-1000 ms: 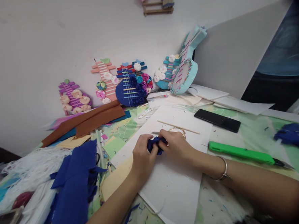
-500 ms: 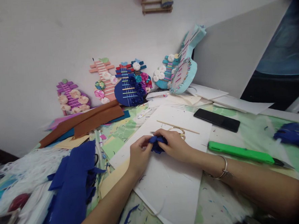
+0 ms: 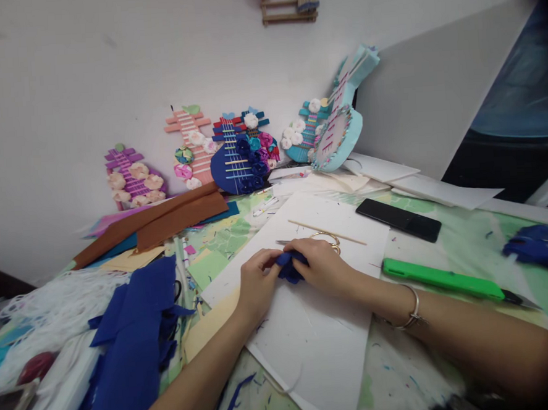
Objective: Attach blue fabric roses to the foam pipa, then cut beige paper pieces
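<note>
Between my two hands is a small crumpled dark blue paper flower [image 3: 291, 269], held above a white sheet [image 3: 319, 338]. My left hand [image 3: 259, 279] pinches its left side with thumb and fingers. My right hand [image 3: 323, 262] grips it from the right and above, hiding part of it. Gold-handled scissors [image 3: 336, 246] lie just behind my right hand, their blade tip showing beyond the fingers. A thin wooden stick [image 3: 326, 231] rests on the sheet past the scissors.
A green utility knife [image 3: 443, 278] with its blade out lies right of my right forearm, a black phone [image 3: 399, 219] behind it. Blue crepe paper [image 3: 130, 356] is at the left beside white shredded strands [image 3: 71, 304]. Decorated paper guitars [image 3: 232, 161] lean against the wall.
Both hands stay in nearly the same place, still around the blue flower. The fingers have shifted slightly on it, and the view has moved a touch.
</note>
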A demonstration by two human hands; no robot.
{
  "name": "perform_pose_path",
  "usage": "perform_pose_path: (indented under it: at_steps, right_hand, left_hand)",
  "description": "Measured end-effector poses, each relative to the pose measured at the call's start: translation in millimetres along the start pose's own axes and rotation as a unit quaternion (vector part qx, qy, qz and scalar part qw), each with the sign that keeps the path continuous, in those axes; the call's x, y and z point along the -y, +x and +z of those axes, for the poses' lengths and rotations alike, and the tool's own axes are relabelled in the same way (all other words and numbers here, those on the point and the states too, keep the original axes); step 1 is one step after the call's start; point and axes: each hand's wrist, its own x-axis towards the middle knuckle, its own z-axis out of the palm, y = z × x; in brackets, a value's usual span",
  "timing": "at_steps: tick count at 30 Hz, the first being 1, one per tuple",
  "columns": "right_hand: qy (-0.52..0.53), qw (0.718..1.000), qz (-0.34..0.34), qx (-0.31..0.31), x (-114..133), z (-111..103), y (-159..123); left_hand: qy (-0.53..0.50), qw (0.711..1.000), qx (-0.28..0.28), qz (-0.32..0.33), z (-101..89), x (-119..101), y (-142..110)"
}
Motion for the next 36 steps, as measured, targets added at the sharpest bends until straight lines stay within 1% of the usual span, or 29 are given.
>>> perform_pose_path:
  at_steps: [2, 5, 8, 10, 13, 16, 18, 20, 22, 23, 25, 27, 28, 30, 32, 33, 36]
  right_hand:
    - [-0.031, 0.999, -0.011, 0.008, -1.5, 0.7, -0.4]
    - [-0.086, 0.996, -0.020, 0.032, -1.9, -1.3, -0.6]
    - [-0.134, 0.989, -0.010, 0.054, 1.7, -4.9, 0.0]
    - [-0.155, 0.986, 0.005, 0.062, 5.5, -6.2, 0.5]
    - [-0.172, 0.983, 0.022, 0.058, 11.0, -5.3, 0.5]
    - [-0.186, 0.981, 0.025, 0.040, 14.1, -2.2, -0.5]
    - [-0.187, 0.982, 0.021, 0.028, 14.7, -0.6, -1.2]
    - [-0.174, 0.984, 0.020, 0.018, 14.6, -0.1, -1.5]
    - [-0.143, 0.989, 0.031, 0.009, 13.6, -0.9, -1.0]
    - [-0.122, 0.992, 0.041, 0.003, 12.8, -1.6, -0.6]
    - [-0.075, 0.995, 0.063, -0.014, 10.5, -3.0, 0.5]
    - [-0.031, 0.995, 0.091, -0.036, 7.9, -3.7, 1.5]
    - [-0.012, 0.993, 0.104, -0.044, 6.6, -3.7, 2.0]
    - [0.020, 0.991, 0.123, -0.051, 4.7, -3.0, 2.5]
    - [0.040, 0.990, 0.124, -0.047, 3.9, -1.8, 2.6]
    - [0.045, 0.991, 0.120, -0.043, 3.8, -1.4, 2.5]
    - [0.051, 0.992, 0.113, -0.038, 3.8, -0.8, 2.0]
  left_hand:
    - [0.009, 1.000, 0.000, 0.005, 0.0, -0.5, 0.2]
    - [0.018, 1.000, -0.008, -0.013, 0.1, -0.8, 0.4]
    - [0.018, 0.999, -0.011, -0.025, 0.4, -1.7, -0.1]
    - [0.022, 1.000, -0.010, -0.020, 1.2, -3.3, -1.2]
    - [0.087, 0.996, -0.020, 0.011, 3.7, -6.4, -4.9]
    - [0.175, 0.982, -0.045, 0.046, 7.1, -8.7, -9.7]
    - [0.196, 0.977, -0.057, 0.057, 8.5, -9.8, -11.8]
    - [0.172, 0.982, -0.067, 0.049, 8.4, -10.4, -12.1]
    - [0.087, 0.994, -0.062, 0.016, 7.2, -10.4, -10.5]
    - [0.024, 0.999, -0.047, -0.006, 6.3, -9.9, -9.3]
    - [-0.102, 0.994, 0.001, -0.047, 4.8, -7.9, -6.6]
    - [-0.169, 0.982, 0.049, -0.070, 4.4, -4.8, -4.5]
    - [-0.172, 0.980, 0.067, -0.075, 4.7, -3.0, -3.9]
    - [-0.135, 0.985, 0.083, -0.073, 5.6, 0.4, -3.2]
    - [-0.090, 0.990, 0.081, -0.069, 6.4, 2.9, -2.9]
    - [-0.084, 0.991, 0.077, -0.069, 6.4, 3.5, -2.7]
    - [-0.142, 0.984, 0.058, -0.091, 4.6, 2.5, -1.6]
